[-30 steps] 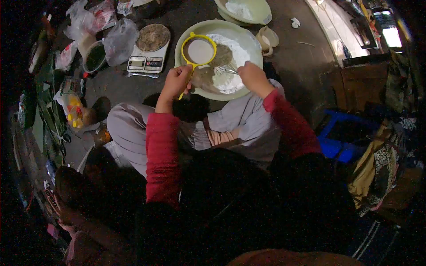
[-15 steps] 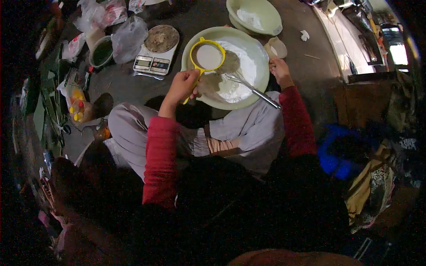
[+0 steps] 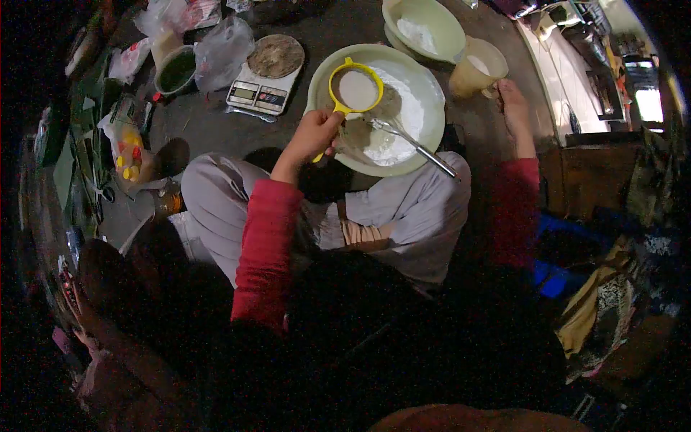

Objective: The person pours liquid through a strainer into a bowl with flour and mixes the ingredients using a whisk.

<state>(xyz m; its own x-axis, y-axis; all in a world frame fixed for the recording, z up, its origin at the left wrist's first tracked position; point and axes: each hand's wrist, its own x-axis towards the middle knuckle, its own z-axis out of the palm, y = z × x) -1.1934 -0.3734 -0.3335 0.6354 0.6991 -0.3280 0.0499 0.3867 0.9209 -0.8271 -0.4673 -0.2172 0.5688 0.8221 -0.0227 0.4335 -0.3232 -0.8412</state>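
My left hand [image 3: 317, 135] grips the handle of a yellow strainer [image 3: 348, 110] and keeps it over the left part of a large pale green bowl [image 3: 438, 108]. Something pale, possibly liquid, fills the strainer. White powder [image 3: 411, 108] covers much of the bowl's inside, with a duller wet-looking patch under the strainer. A metal whisk [image 3: 425, 152] leans in the bowl, its handle over the near right rim. To the right of the bowl, my right hand [image 3: 514, 106] is closed on the handle of a translucent beige jug [image 3: 468, 77] with whitish contents.
Beyond the jug, a second pale green bowl [image 3: 450, 42] holds white powder. At the left, a kitchen scale [image 3: 260, 96] bears a round brownish item [image 3: 276, 56]. Plastic bags [image 3: 224, 54] and a container of dark green contents [image 3: 175, 72] stand farther left.
My right hand has moved right with the jug, away from the large bowl's rim, and the jug now shows more fully. The strainer stays over the bowl; the view has shifted slightly.
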